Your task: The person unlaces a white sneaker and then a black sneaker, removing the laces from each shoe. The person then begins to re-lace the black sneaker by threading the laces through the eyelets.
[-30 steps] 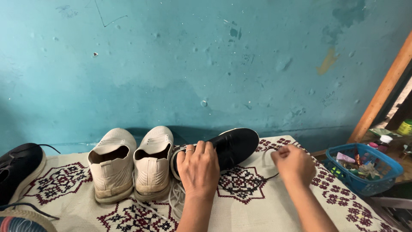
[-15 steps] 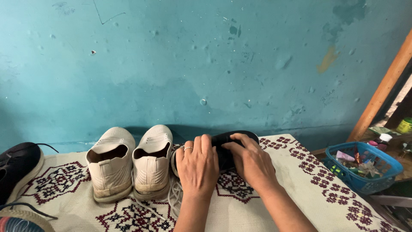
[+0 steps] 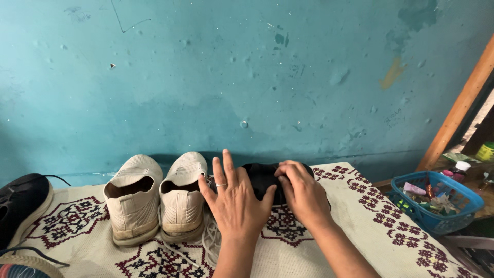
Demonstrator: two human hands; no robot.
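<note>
Black shoe [image 3: 262, 177] toe toward wall

Soft even daylight, faint shadows (under shoes), sharp focus, no glare

I see my left hand [image 3: 234, 198] fingers spread, palm on the black shoe [image 3: 262, 177]; right hand [image 3: 303, 193] curled over its toe. Two cream shoes [image 3: 157, 198] just left. All on the patterned cloth [image 3: 370, 226]. Blue basket [image 3: 437, 201] far right.
</note>
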